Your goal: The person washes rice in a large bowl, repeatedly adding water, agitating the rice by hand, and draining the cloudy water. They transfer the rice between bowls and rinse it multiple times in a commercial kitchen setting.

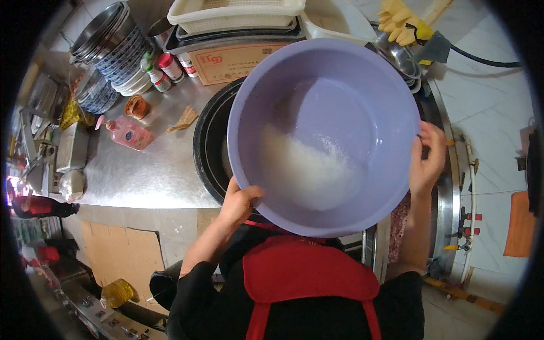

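A large lavender plastic basin (340,100) fills the middle of the head view, held in both hands in front of my red apron. My left hand (240,200) grips its lower left rim, with the thumb over the edge. On the opposite side, my right hand (427,157) holds the right rim, its fingers partly hidden behind the wall. A blurred white mass, perhaps rice or another fine grain, (304,170) lies in the lower part of the basin. Partly covered by the basin, a round black tub (208,140) stands behind it; its contents are mostly hidden.
On the steel counter (123,178) are a pink pump bottle (129,132), an orange-brown cup (137,106) and a spray bottle (158,78). Stacked bowls (121,59) stand at the back left. A cardboard box (236,61) sits under trays. Yellow rubber gloves (399,23) hang at upper right.
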The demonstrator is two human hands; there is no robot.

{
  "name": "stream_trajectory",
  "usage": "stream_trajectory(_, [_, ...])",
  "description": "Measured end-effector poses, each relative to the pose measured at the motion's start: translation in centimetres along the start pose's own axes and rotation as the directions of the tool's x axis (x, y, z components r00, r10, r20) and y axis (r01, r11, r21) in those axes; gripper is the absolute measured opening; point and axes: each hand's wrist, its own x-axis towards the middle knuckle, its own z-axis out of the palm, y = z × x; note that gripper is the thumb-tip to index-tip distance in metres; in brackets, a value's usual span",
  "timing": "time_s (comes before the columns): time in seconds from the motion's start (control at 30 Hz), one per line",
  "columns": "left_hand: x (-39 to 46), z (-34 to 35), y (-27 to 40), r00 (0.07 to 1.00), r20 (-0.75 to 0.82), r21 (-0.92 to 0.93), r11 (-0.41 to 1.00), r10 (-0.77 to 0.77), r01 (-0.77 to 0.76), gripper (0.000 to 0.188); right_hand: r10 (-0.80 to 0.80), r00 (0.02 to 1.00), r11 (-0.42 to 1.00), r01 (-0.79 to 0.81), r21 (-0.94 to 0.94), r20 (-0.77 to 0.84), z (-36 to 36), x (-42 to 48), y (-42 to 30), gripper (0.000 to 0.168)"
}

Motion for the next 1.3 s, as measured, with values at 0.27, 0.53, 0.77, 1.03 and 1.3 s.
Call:
stream_trajectory(0.27, [0.5, 2.9, -3.3, 0.995, 0.046, -0.065, 0.994, -0.085, 0.088, 0.045, -0.016, 0.824, 0.996, 0.061, -0.06, 0.567, 13.8, 2.5, 0.1, 0.038])
stream_trajectory(0.53, [0.2, 3.9, -3.9, 0.991, 0.132, -0.041, 0.998, -0.037, 0.043, 0.041, -0.169, 0.767, 0.981, 0.189, 0.034, 0.62, 17.5, -0.5, -3.7, 0.036])
stream_trajectory(0.77, [0.6, 3.5, -4.0, 0.992, 0.117, -0.092, 0.994, -0.04, 0.051, 0.039, -0.353, 0.381, 0.934, 0.197, 0.298, 0.854, 16.1, -2.6, -6.4, 0.035])
stream_trajectory(1.03, [0.8, 3.4, -3.8, 0.996, 0.074, -0.107, 0.993, -0.046, 0.054, 0.044, -0.319, 0.652, 0.946, 0.266, 0.187, 0.688, 11.8, 2.2, -2.6, 0.044])
stream_trajectory(1.3, [1.0, 3.6, -3.4, 0.996, 0.088, -0.106, 0.994, -0.032, 0.041, 0.042, -0.224, 0.607, 0.956, 0.29, 0.051, 0.763, 16.9, 1.0, -4.5, 0.045])
